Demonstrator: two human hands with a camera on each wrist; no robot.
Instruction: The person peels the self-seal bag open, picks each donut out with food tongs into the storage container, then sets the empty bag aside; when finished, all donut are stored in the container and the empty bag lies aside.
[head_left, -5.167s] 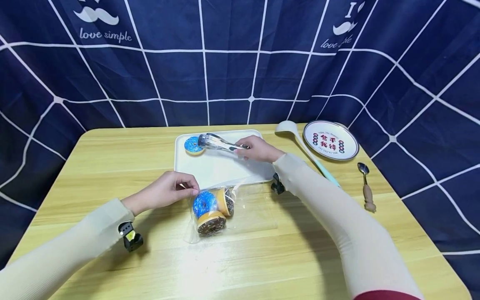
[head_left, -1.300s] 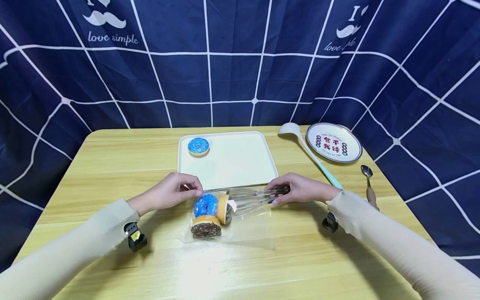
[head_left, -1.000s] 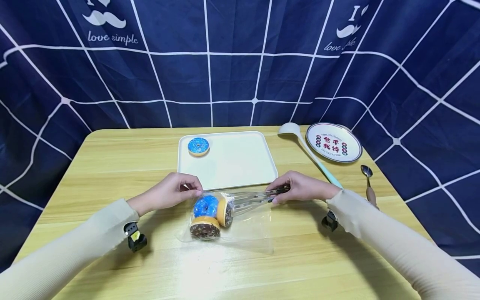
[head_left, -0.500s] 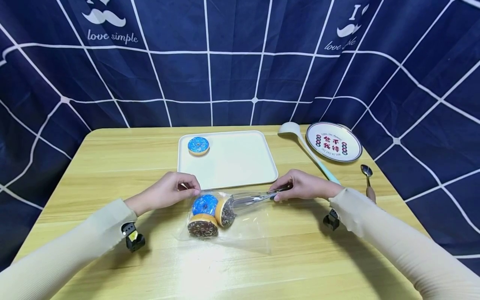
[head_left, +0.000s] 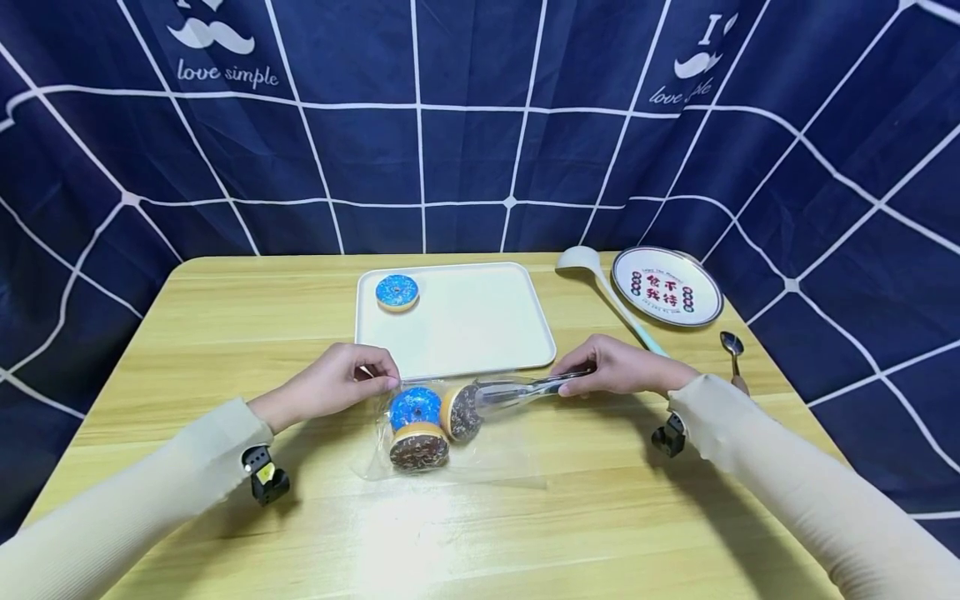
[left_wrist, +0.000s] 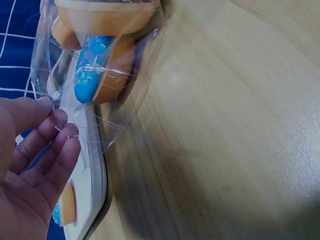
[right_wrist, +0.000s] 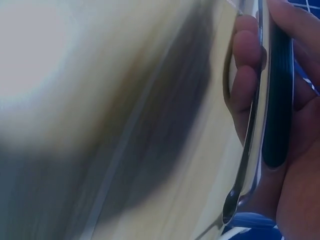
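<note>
My left hand point(head_left: 341, 379) pinches the edge of a clear plastic bag point(head_left: 495, 467) between thumb and fingers; the left wrist view shows the film at the fingertips. Inside the bag are a blue-frosted donut point(head_left: 415, 407) and two chocolate-frosted ones, the front donut point(head_left: 420, 450) and the right donut point(head_left: 463, 412), all standing on edge or leaning. My right hand point(head_left: 618, 367) grips metal tongs point(head_left: 517, 390) by their dark-padded handle point(right_wrist: 278, 100). Their heads reach into the bag, right at the chocolate face of the right donut.
Behind the bag lies a white tray point(head_left: 480, 325) with another blue donut point(head_left: 397, 293) at its left end. To the right are a ladle point(head_left: 600, 279) with a mint handle, a printed plate point(head_left: 667, 287) and a small spoon point(head_left: 732, 346). A dark curtain point(head_left: 465, 150) backs the table.
Earlier the tongs were over the tray beside its blue donut; they now sit inside the bag. During the last second they shifted right, and the right chocolate donut turned and moved right too.
</note>
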